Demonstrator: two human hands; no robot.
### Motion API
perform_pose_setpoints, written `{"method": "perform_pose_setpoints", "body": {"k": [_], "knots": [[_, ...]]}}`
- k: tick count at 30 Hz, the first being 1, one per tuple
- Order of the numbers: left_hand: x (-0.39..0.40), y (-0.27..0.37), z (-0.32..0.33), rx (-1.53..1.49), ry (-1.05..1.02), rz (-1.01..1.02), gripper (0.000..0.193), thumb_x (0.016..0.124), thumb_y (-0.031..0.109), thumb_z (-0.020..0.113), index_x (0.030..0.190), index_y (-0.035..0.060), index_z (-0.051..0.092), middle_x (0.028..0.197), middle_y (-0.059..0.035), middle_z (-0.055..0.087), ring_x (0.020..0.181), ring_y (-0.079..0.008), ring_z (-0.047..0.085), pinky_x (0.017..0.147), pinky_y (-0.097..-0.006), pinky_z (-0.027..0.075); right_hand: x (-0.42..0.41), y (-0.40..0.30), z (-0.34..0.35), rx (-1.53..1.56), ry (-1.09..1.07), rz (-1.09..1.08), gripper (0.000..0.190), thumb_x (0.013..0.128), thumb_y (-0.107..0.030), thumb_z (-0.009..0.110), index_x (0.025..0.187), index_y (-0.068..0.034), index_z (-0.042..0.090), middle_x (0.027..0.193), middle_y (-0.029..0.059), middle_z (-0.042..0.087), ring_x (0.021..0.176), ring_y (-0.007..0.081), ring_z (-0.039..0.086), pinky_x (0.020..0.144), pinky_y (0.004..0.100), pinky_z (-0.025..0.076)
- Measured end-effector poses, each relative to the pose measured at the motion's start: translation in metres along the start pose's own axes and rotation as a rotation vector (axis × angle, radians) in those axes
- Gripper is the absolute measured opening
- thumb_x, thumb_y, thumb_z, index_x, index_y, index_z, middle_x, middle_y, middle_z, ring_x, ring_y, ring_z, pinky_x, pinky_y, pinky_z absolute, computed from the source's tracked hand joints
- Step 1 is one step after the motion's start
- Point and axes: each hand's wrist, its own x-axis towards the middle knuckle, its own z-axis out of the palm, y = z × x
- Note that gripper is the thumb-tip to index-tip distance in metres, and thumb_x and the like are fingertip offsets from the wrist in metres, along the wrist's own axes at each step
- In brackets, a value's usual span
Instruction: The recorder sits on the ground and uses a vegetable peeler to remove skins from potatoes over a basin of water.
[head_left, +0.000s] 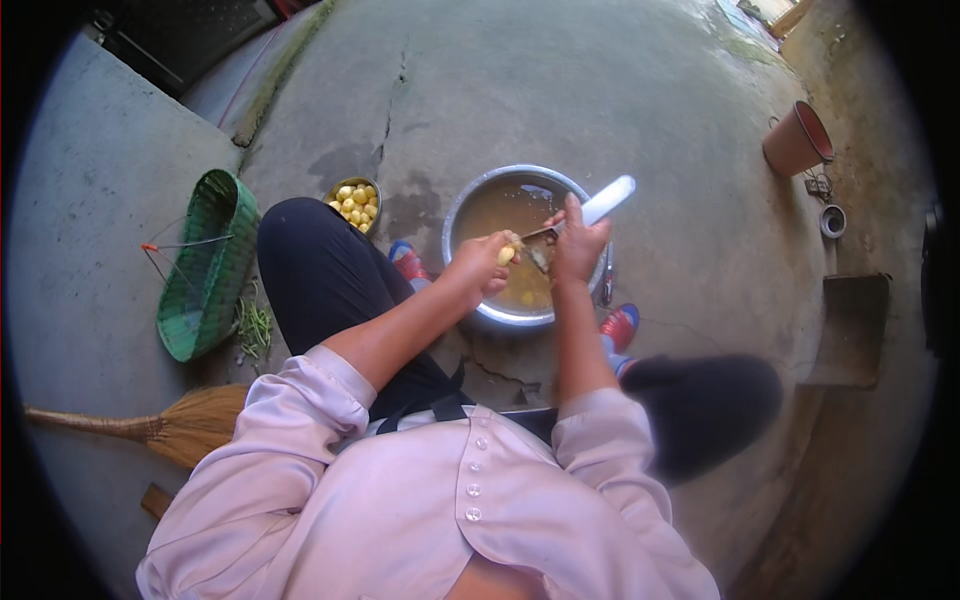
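Note:
My left hand (480, 268) grips a small peeled yellow potato (507, 255) over the near half of a round metal basin (448, 225). In my right hand (581, 244) is a bladed tool, apparently a knife, whose broad pale handle (611, 199) sticks out to the upper right. Its dark blade points left and meets the potato or lies very close to it; my fingers partly hide it. Murky brown water (495, 206) fills the basin, and blurred yellow pieces (529, 296) show under its surface.
Left of the basin stands a bowl of peeled potatoes (358, 204). Farther left are a green woven basket (206, 270), green bean pods (255, 328) and a straw broom (195, 426). A slim tool (608, 274) lies against the basin's right side. A reddish bucket (796, 141) stands at far right.

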Motion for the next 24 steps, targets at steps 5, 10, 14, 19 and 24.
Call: {"method": "perform_pose_setpoints", "body": {"k": [5, 10, 14, 19, 24], "knots": [[0.001, 0.002, -0.001, 0.05, 0.012, -0.025, 0.038, 0.097, 0.039, 0.045, 0.081, 0.0056, 0.051, 0.054, 0.0034, 0.032, 0.041, -0.0056, 0.028, 0.034, -0.0217, 0.019, 0.0, -0.003, 0.0, 0.134, 0.001, 0.22, 0.019, 0.091, -0.017, 0.06, 0.09, -0.003, 0.046, 0.066, 0.0055, 0.057, 0.049, 0.0135, 0.057, 0.036, 0.0234, 0.041], [0.004, -0.003, -0.003, 0.019, 0.026, 0.089, 0.034, 0.098, 0.038, 0.044, 0.083, 0.0084, 0.05, 0.054, 0.0042, 0.032, 0.041, -0.0057, 0.028, 0.034, -0.0225, 0.019, -0.023, -0.017, 0.021, 0.064, -0.13, 0.127, 0.025, 0.088, -0.014, 0.065, 0.094, -0.004, 0.043, 0.064, 0.0058, 0.057, 0.049, 0.0134, 0.057, 0.035, 0.0238, 0.041], [-0.005, -0.005, 0.002, 0.152, 0.017, 0.216, 0.033, 0.097, 0.04, 0.045, 0.083, 0.0108, 0.049, 0.058, 0.0026, 0.038, 0.043, -0.0067, 0.031, 0.036, -0.022, 0.023, 0.002, 0.009, 0.004, 0.062, -0.018, 0.083, 0.023, 0.089, -0.014, 0.064, 0.095, -0.003, 0.044, 0.066, 0.0069, 0.058, 0.048, 0.0144, 0.058, 0.036, 0.024, 0.041], [-0.015, 0.008, 0.01, 0.101, -0.168, 0.128, 0.036, 0.097, 0.044, 0.044, 0.086, 0.0105, 0.05, 0.063, -0.0009, 0.044, 0.045, -0.0071, 0.036, 0.038, -0.0198, 0.025, 0.028, 0.038, -0.027, 0.158, 0.083, 0.363, 0.017, 0.089, -0.018, 0.062, 0.081, -0.004, 0.054, 0.067, 0.006, 0.058, 0.052, 0.0161, 0.059, 0.041, 0.0268, 0.043], [0.001, 0.003, -0.001, 0.031, -0.216, 0.07, 0.041, 0.097, 0.049, 0.042, 0.083, 0.012, 0.049, 0.057, 0.0007, 0.038, 0.042, -0.0064, 0.031, 0.036, -0.02, 0.021, 0.021, 0.016, -0.017, 0.367, -0.025, 0.408, 0.019, 0.09, -0.022, 0.06, 0.08, -0.007, 0.053, 0.066, 0.0042, 0.058, 0.052, 0.0141, 0.057, 0.042, 0.0244, 0.041]]}}
